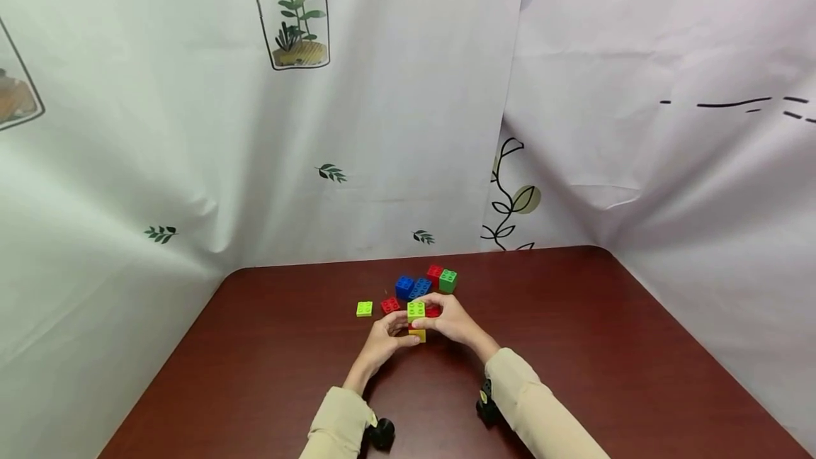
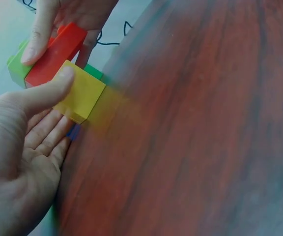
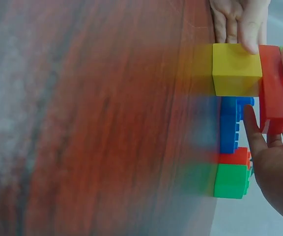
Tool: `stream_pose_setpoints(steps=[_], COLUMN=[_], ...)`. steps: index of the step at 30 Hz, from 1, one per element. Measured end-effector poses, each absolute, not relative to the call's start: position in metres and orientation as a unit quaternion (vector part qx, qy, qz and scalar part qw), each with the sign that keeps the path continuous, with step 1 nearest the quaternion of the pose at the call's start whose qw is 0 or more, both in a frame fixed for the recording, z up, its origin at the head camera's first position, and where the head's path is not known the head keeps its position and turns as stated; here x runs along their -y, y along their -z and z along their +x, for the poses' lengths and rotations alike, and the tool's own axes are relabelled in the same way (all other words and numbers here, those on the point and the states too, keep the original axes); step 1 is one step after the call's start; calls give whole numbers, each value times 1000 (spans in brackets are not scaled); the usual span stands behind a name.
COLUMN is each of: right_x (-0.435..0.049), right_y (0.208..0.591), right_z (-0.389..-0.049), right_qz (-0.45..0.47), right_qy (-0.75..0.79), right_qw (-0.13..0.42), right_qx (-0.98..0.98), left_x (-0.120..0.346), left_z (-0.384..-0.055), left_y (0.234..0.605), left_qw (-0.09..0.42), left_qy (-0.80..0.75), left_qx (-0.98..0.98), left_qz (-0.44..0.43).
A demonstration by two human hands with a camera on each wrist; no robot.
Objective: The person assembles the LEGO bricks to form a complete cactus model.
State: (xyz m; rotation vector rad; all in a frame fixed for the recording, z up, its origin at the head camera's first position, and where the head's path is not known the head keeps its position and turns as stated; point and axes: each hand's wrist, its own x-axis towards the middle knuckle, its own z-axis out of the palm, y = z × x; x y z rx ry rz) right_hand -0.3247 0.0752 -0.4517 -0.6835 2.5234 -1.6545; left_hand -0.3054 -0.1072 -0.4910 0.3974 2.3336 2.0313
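A stack of toy building bricks is between both hands: a yellow brick (image 2: 82,93) at the bottom, a longer red brick (image 3: 274,88) on it, and a lime green brick (image 1: 416,308) on top. The red brick overhangs the yellow one on the right. My left hand (image 1: 377,346) pinches the yellow brick, its thumb on the near face. From the right side, my right hand (image 1: 454,319) grips the red and lime green bricks, its thumb across where they meet. Fingers of the right hand lie partly hidden behind the stack.
Behind the hands on the brown table (image 1: 268,360) lie two blue bricks (image 1: 404,287), a red brick (image 1: 435,273) and a green brick (image 1: 448,280). To the left are another red brick (image 1: 390,305) and a flat lime piece (image 1: 364,309). A white printed cloth (image 1: 395,126) hangs behind.
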Motion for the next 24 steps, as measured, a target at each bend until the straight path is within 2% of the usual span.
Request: stream_pose_setpoints(steps=[18,24], right_x=[-86,-85], right_y=[451,451], right_z=[-326,-325], right_qz=[-205,-197], right_qy=[520,520], right_qw=[34,35], right_qx=[-828,-831], left_x=[105,107], left_z=[-304,-306], left_y=[492,494], left_qw=[-2,9], left_qy=[-649,-651], left_qx=[-750,-748], left_qz=[124,127])
